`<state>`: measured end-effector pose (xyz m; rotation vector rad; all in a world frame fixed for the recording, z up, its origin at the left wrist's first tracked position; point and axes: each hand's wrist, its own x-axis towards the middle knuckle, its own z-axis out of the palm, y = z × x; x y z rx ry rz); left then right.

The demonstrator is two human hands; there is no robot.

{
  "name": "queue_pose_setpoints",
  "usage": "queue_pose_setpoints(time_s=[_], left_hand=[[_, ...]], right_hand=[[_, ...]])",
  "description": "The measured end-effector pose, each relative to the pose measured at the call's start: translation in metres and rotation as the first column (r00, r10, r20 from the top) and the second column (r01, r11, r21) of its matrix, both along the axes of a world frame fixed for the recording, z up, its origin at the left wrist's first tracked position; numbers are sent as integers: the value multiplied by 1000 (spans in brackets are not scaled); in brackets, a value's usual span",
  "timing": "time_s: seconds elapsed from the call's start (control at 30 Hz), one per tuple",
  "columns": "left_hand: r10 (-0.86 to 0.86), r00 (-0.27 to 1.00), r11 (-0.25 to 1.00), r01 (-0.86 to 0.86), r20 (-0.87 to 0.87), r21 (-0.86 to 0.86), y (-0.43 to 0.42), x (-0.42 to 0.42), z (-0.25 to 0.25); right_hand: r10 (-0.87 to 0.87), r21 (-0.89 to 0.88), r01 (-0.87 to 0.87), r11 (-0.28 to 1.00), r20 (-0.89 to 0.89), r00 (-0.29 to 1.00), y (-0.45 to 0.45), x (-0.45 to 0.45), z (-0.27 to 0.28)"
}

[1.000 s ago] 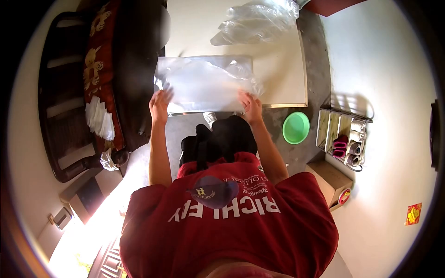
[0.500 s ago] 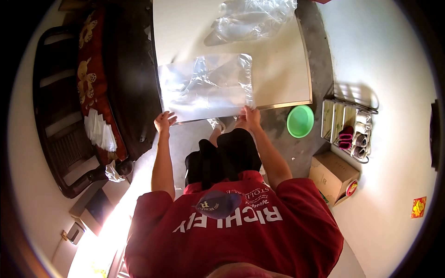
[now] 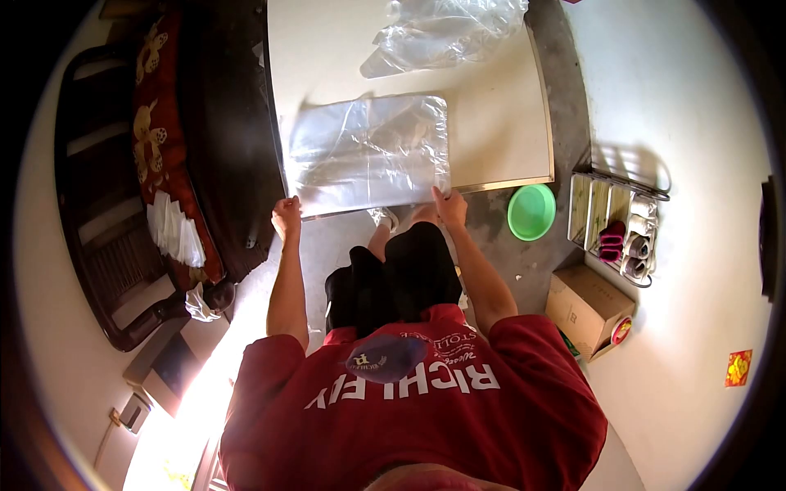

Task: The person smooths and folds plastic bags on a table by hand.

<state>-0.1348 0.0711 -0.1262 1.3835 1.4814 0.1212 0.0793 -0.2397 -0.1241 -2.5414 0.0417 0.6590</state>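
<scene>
A clear plastic bag (image 3: 368,151) lies spread out flat over the near left part of the white table (image 3: 499,139). My left hand (image 3: 286,216) pinches its near left corner at the table's front edge. At the near right corner, my right hand (image 3: 449,206) grips the bag between thumb and fingers. The near edge of the bag is stretched fairly straight between both hands. Farther back on the table sits a crumpled heap of clear plastic bags (image 3: 446,37).
On the floor to the right stand a green basin (image 3: 531,213), a shoe rack (image 3: 614,225) with several shoes, and a cardboard box (image 3: 588,303). A dark wooden bench (image 3: 98,204) with white plastic bags (image 3: 174,231) on its cushion is at the left.
The bag has settled flatter on the table, its left edge shifting slightly right. My left hand's fingers have closed on its corner, while my right hand has moved slightly right.
</scene>
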Motion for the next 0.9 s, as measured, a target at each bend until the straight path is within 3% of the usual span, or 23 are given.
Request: queue_pose_setpoints(time_s=[0.03,0.07,0.1,0.17,0.23,0.27,0.33,0.37,0.43,0.5,0.57,0.63,0.77,0.9], left_hand=[[-130,972,916,192,-194,353,-2,2,4],[-170,896,681,408,-411,608,-6,6,9],[-172,896,683,408,-410,606,-9,11,13],[-187,885,407,465,-426,786,-15,28,23],[-345,882,449,456,-322,769,-29,56,42],[-440,844,419,494,-306,762,-36,71,46],[-632,759,521,564,-154,641,-51,101,28],[-692,630,266,677,-354,686,-51,118,30],[-790,524,215,722,-318,657,-50,148,32],[-804,450,132,772,-388,622,-43,168,27],[-806,468,167,767,-362,620,-34,169,7],[-711,510,182,799,-484,574,-18,163,-4],[-486,735,360,662,-473,658,22,137,-34],[-391,706,316,705,-590,635,51,125,-22]], right_hand=[[21,-115,-2,993,167,986,2,0,9],[19,-116,1,993,169,985,3,-1,16],[-58,-121,77,990,156,986,2,-3,24],[-128,-123,146,982,141,982,9,-4,35],[52,-91,-36,995,183,982,24,-7,39],[58,-89,-42,995,182,982,35,-7,35],[240,185,-420,889,593,769,65,-1,23],[341,161,-523,837,593,729,86,7,36],[488,50,-597,801,524,698,121,17,38],[544,33,-649,760,515,662,143,34,31],[578,-76,-642,763,525,625,150,50,2],[634,-136,-660,738,474,611,145,61,-12],[681,-185,-689,701,459,570,130,76,-7],[624,-185,-625,758,485,613,112,97,-8]])
